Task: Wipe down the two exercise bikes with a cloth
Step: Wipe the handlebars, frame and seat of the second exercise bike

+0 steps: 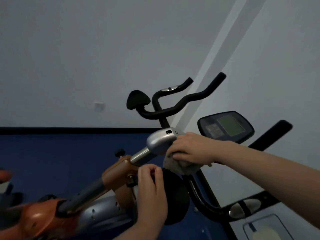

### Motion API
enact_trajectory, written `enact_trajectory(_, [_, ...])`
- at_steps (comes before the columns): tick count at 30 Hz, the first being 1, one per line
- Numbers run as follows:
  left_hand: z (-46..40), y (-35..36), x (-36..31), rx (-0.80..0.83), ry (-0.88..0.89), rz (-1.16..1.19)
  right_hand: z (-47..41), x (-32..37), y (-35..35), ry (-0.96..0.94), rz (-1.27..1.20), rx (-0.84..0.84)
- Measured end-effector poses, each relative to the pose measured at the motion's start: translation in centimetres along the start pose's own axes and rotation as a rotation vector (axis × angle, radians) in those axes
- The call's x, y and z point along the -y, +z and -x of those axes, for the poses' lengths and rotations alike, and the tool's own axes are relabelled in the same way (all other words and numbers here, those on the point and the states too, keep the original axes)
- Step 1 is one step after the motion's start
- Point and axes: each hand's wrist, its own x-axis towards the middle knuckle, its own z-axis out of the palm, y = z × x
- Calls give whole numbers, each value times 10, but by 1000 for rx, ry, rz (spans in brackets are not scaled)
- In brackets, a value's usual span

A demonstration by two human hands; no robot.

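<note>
Console (226,127) and handlebars (183,99) behind hands (188,149).

Dim, bluish light fills the room; a pale streak crosses the wall (223,54) diagonally. Glare spots the orange shroud (37,216) (lower left, blurred). Wide-angle distortion tilts and bends the edges.

Left grip (150,186) fingers curled, pinching; right grip (187,149) curled, clutching.
</note>
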Motion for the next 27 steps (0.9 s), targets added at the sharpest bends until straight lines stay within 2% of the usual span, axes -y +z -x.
enact_trajectory(2, [1,-1,1,-31,14,-14,-14,13,11,-20,6,4])
enact_trajectory(4, [1,-1,1,-54,21,-24,-26,22,17,-55,-104,0])
enact_trajectory(6, [2,-1,0,-61,30,-17,-26,12,10,-74,-195,41])
enact_trajectory(8, [3,-1,-2,-55,35,-8,-22,-5,-3,-73,-156,79])
enact_trajectory(10, [4,0,-3,-46,32,1,-20,-15,-7,-31,-162,14])
enact_trajectory(13, [3,0,-2,-59,39,0,-25,4,5,-28,-455,-140])
enact_trajectory(14, [3,-1,-2,-60,44,0,-26,11,12,-52,-467,-149])
enact_trajectory(17, [3,-1,-2,-63,69,-27,-27,19,24,-101,-277,-143])
enact_trajectory(21, [3,-2,0,-67,75,-38,-16,6,12,-108,-307,27])
enact_trajectory(25, [2,-2,-1,-59,73,-52,-27,8,9,-170,-13,24])
enact_trajectory(27, [2,-1,-1,-58,63,-37,-39,24,14,-138,-82,61])
